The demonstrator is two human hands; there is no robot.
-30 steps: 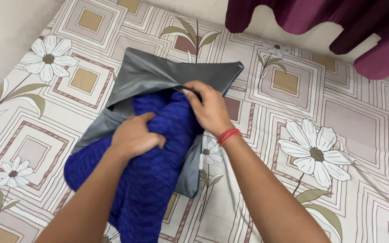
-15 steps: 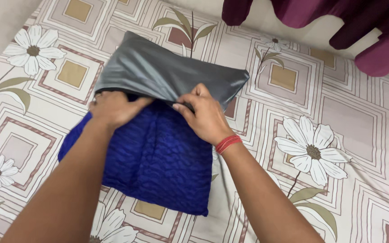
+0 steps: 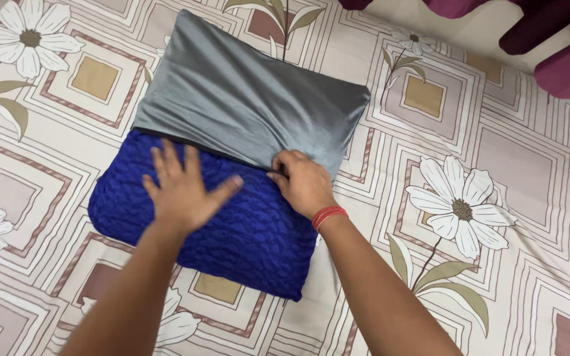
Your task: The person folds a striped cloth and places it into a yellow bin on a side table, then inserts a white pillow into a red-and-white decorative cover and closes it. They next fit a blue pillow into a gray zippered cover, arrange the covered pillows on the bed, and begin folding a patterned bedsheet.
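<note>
Blue cushion (image 3: 232, 231) top hidden inside grey cover (image 3: 245, 99); curtain (image 3: 549, 39) cut off.

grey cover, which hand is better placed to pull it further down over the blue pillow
Probably the right hand: it already pinches the grey cover's edge. The left hand lies flat on the blue pillow.

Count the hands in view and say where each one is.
2. The left hand lies flat on the blue cushion. The right hand grips the edge of the grey cover at the cushion's right side.
</note>
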